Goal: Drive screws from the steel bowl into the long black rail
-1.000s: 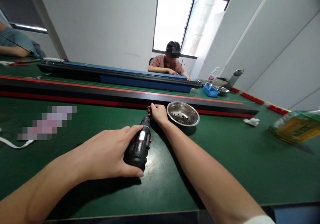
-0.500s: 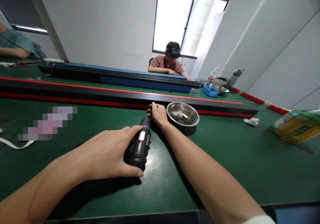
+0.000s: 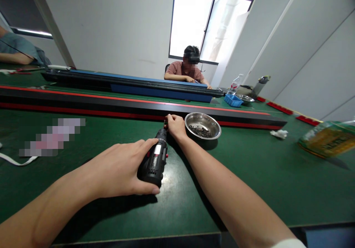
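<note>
My left hand (image 3: 130,166) is wrapped round a black cordless drill (image 3: 155,159), which lies low over the green table with its bit pointing away from me. At the drill's tip, beside the red lower edge of a long black-and-red bar (image 3: 133,109), my right hand (image 3: 175,125) has its fingers pinched together. What those fingertips hold, if anything, is too small and hidden to make out. Just right of that hand stands a round steel bowl (image 3: 215,124) with many small dark screw-like pieces (image 3: 200,131) in it.
Behind the bar lies a long blue-and-black piece (image 3: 161,92), where another person (image 3: 181,70) sits working. A blue basket (image 3: 233,100) and a water bottle (image 3: 235,83) stand back right. Crumpled tissue (image 3: 279,134) and a green-yellow package (image 3: 330,139) lie to the right.
Almost nothing differs. My right fingertips have shifted very slightly at the drill's tip, while the drill and my left hand stay practically in place.
</note>
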`<state>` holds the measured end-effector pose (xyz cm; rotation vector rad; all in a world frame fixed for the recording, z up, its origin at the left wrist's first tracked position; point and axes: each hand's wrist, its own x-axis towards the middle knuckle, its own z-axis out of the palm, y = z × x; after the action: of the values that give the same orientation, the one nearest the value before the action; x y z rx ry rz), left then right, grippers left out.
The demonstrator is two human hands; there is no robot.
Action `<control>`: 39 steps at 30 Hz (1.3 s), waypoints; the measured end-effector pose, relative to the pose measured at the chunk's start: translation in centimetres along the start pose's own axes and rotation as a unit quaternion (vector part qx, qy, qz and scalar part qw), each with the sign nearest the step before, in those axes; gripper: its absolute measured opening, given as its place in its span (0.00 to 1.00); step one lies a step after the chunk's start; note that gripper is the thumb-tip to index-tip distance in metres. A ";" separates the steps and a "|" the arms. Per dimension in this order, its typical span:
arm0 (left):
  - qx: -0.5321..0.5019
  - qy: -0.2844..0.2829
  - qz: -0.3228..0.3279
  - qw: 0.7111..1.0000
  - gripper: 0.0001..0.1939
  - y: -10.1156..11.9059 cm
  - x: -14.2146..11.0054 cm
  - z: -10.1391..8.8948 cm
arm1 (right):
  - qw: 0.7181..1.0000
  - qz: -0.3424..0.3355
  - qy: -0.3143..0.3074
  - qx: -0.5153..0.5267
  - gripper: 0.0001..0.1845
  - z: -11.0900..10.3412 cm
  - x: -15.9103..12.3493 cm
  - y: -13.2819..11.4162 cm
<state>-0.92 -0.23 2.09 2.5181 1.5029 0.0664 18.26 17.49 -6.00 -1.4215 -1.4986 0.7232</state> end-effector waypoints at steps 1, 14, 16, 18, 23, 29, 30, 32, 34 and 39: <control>0.010 0.004 0.003 1.000 0.56 0.1 0.1 0.0 | 1.000 -0.001 0.007 -0.009 0.19 0.0 0.0 0.0; 0.109 0.030 0.013 0.994 0.58 0.1 1.3 1.2 | 0.999 0.008 0.019 -0.037 0.23 -0.3 -0.5 -0.7; 0.124 0.037 0.013 0.992 0.59 -0.1 1.6 1.5 | 0.999 0.008 0.021 -0.045 0.23 -0.3 -0.6 -0.8; 0.136 0.039 0.017 0.990 0.59 -0.3 1.7 1.7 | 0.998 0.008 0.021 -0.050 0.23 -0.4 -0.7 -1.0; 0.153 0.045 0.028 0.987 0.60 -0.3 1.8 2.0 | 0.998 0.010 0.020 -0.054 0.22 -0.5 -0.9 -1.3; 0.164 0.063 0.033 0.984 0.57 -0.2 1.9 2.2 | 0.998 0.000 0.018 -0.063 0.22 -0.6 -1.1 -1.6; 0.166 0.065 0.032 0.984 0.56 -0.2 1.9 2.2 | 0.998 0.000 0.019 -0.065 0.22 -0.6 -1.2 -1.6; 0.168 0.067 0.032 0.983 0.56 -0.2 1.9 2.3 | 0.997 0.001 0.019 -0.068 0.22 -0.6 -1.2 -1.6; 0.170 0.066 0.032 0.983 0.57 -0.2 1.9 2.3 | 0.997 0.003 0.019 -0.070 0.22 -0.6 -1.1 -1.6; 0.177 0.060 0.029 0.982 0.57 -0.1 2.0 2.3 | 0.998 0.008 0.017 -0.068 0.22 -0.6 -1.1 -1.6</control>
<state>0.29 1.23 -0.35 2.8844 1.6088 -0.0455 17.98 16.07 -4.55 -1.5406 -1.5362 0.6141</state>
